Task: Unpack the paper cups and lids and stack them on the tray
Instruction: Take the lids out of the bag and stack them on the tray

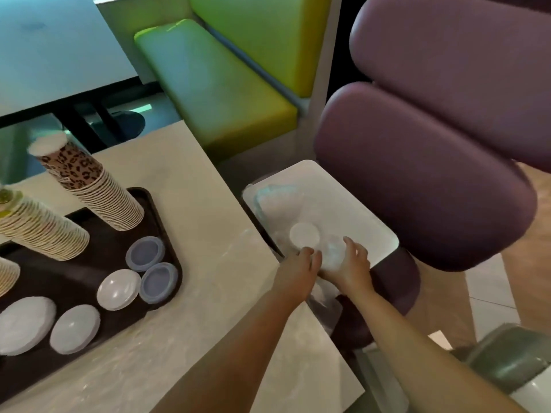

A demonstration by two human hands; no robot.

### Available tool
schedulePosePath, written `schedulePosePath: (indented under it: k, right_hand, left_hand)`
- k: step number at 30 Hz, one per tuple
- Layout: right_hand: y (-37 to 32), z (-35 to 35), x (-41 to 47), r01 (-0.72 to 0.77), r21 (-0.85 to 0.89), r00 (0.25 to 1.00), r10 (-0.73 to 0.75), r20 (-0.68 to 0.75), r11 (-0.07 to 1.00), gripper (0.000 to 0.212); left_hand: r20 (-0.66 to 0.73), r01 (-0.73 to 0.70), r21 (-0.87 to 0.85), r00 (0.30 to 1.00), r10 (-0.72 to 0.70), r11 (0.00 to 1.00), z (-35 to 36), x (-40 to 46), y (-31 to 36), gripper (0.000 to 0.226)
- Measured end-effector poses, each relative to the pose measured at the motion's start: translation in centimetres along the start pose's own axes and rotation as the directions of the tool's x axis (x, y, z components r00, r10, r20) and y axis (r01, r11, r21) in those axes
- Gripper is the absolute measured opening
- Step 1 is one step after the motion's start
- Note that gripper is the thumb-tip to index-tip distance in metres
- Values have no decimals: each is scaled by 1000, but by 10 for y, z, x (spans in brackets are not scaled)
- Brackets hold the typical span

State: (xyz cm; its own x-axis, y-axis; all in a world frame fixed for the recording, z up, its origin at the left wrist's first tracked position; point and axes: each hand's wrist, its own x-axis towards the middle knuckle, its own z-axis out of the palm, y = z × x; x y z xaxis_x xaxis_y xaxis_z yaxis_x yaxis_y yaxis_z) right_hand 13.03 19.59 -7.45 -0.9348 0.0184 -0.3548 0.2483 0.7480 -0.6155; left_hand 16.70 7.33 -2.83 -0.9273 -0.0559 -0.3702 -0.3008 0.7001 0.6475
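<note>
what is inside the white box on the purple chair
The white box holds clear plastic wrapping and a round white lid. The left hand and right hand reach into it, covering what lies beneath them.

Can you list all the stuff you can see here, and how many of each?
tray: one, dark brown, on the beige table, left.
cup stacks: three, upside down on the tray; one leopard-print on top, one partly cut off at the left edge.
lid piles: five on the tray's near side; three white, two bluish.
table: one, beige, under the tray.
white box: one, on the purple chair seat, with clear wrapping and a white lid inside.
purple chair: one, right.
green bench: one, behind.
left hand: in the box, at the white lid.
right hand: on the clear wrapping.
</note>
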Motion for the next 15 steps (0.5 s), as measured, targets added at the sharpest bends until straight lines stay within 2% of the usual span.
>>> schedulePosePath:
  k: [4, 7, 10, 13, 15]
  right_hand:
    - [10, 9, 12, -53, 38, 991, 48, 126, 998, 107]
    - [8, 11, 20, -109, 77, 982, 95, 162, 991, 90]
    - [8, 10, 25, -154, 86, 976, 138, 170, 984, 63]
    - [14, 6, 26, -166, 155, 976, 140, 166, 974, 56]
    - [18, 2, 25, -216, 262, 968, 172, 181, 940, 55]
  left_hand:
    - [106, 6, 148, 994, -21, 989, 10, 6, 3, 48]
    - [162, 21, 207, 985, -55, 978, 16, 11, 6, 52]
    - [203, 59, 142, 975, -88, 988, 21, 12, 10, 52]
    - [217, 75, 24, 973, -79, 997, 25, 12, 14, 54]
    - [202, 69, -46, 978, -59, 997, 26, 11, 17, 54]
